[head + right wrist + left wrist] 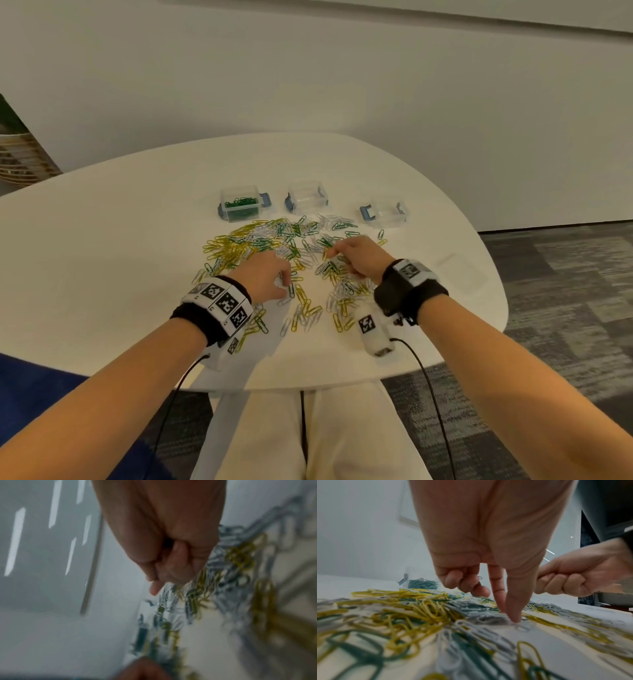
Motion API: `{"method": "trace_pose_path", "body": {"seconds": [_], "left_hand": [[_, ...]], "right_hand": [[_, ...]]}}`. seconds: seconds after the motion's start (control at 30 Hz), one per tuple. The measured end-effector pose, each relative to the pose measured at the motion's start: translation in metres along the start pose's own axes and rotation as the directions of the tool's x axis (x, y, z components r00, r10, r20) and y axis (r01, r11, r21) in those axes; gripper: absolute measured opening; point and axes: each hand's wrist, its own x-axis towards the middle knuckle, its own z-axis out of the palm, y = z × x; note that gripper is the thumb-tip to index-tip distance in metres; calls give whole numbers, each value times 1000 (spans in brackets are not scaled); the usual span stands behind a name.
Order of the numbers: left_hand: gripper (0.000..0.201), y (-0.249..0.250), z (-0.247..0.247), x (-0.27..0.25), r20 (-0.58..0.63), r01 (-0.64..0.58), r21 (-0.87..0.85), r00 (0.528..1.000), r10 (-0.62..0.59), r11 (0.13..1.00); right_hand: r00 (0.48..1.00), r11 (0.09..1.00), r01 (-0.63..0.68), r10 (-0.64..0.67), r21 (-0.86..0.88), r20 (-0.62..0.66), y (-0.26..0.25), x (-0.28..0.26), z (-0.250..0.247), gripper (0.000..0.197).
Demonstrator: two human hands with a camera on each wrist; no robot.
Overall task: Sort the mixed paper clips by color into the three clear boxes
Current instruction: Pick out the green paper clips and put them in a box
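Observation:
A mixed pile of green, yellow and white paper clips [274, 236] covers the middle of the white table [102, 257]. Behind it stand three clear boxes: the left box [239, 205] holds green clips, while the middle box [306, 200] and right box [388, 212] look empty. My left hand [286, 284] works at the pile's near side. Its thumb and forefinger [511, 618] pinch a white clip on the table, and the other fingers curl over more clips. My right hand [330, 254] has curled fingers [171, 563] and pinches at a yellow clip mid-pile.
The table's rounded front edge [308, 387] lies just below my wrists, and a wall runs behind the boxes. A flat clear piece [459, 270] lies on the table to the right. Patterned carpet [565, 291] shows to the right of the table.

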Motion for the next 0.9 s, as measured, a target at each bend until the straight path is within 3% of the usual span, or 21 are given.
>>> {"method": "trace_pose_path", "body": {"seconds": [0.07, 0.13, 0.27, 0.4, 0.5, 0.57, 0.67, 0.9], "left_hand": [[17, 0, 3, 3, -8, -6, 22, 1000, 6, 1000], [15, -1, 5, 5, -18, -9, 20, 1000, 9, 1000], [12, 1, 5, 6, -60, -6, 47, 998, 9, 999], [19, -2, -2, 7, -163, 65, 94, 985, -49, 993], [14, -7, -4, 5, -171, 92, 181, 983, -61, 979], [19, -5, -1, 6, -134, 19, 211, 991, 9, 977], [24, 2, 4, 10, -23, -212, 215, 975, 222, 953], [8, 8, 4, 20, 39, -229, 276, 973, 227, 934]], "right_hand": [[988, 875, 95, -142, -475, -64, -3, 2, 3, 27], [986, 763, 93, -161, -639, -49, -3, 4, 7, 28], [987, 770, 140, -160, -623, 24, 3, 0, 12, 24], [977, 778, 118, -202, -617, -68, 3, 2, 0, 21], [975, 762, 111, -209, -638, -80, 5, 5, -8, 18], [965, 776, 150, -249, -613, -79, 4, 7, -9, 12], [967, 782, 211, -257, -586, 5, -1, 6, -2, 10], [974, 652, 226, -158, -724, 162, -3, 8, 24, 20]]}}
